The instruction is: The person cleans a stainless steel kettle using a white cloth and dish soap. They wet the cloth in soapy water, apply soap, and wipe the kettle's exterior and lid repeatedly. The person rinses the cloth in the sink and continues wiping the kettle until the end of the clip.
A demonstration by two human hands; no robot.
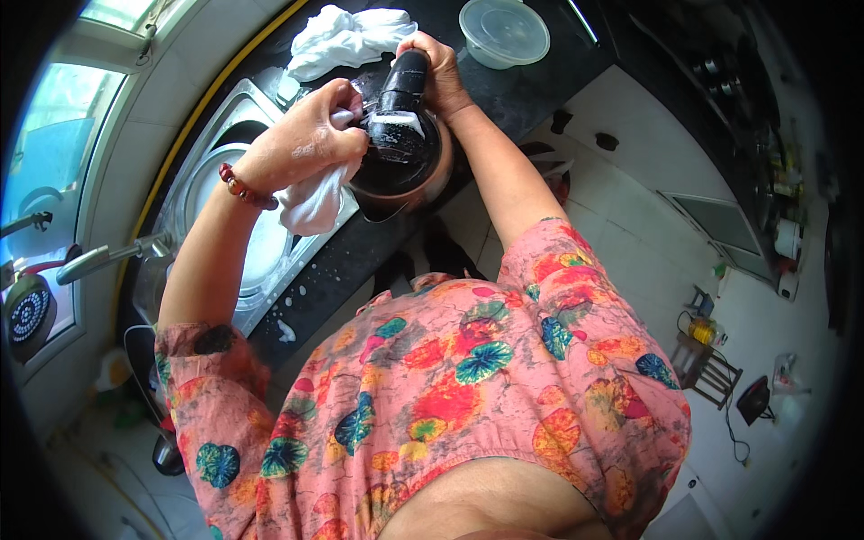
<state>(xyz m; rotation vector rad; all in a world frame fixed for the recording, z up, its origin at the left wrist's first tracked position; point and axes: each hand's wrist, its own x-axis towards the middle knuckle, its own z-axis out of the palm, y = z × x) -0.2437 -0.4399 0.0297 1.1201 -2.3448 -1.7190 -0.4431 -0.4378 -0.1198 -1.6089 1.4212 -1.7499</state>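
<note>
A kettle with a black lid and handle and a brownish metal body (pixel 442 165) is held over the counter's front edge, its spout towards me. White suds lie on the lid (pixel 398 145) and at the base of the handle (pixel 405 77). My right hand (pixel 439 77) grips the upper handle from the right. In my left hand (pixel 314 135), which wears a beaded bracelet, is a white cloth (pixel 317 202); it hangs below the palm, and the fingertips are close against the lid's left side. Part of the kettle's left side is hidden by the hand and cloth.
Left of the kettle is a steel sink (pixel 246 94) with a large round basin (pixel 216 175) in it. A faucet (pixel 101 260) reaches in from the left. Another white cloth (pixel 344 37) and a lidded plastic bowl (pixel 506 34) stand farther back on the dark counter (pixel 324 270), which has foam drops.
</note>
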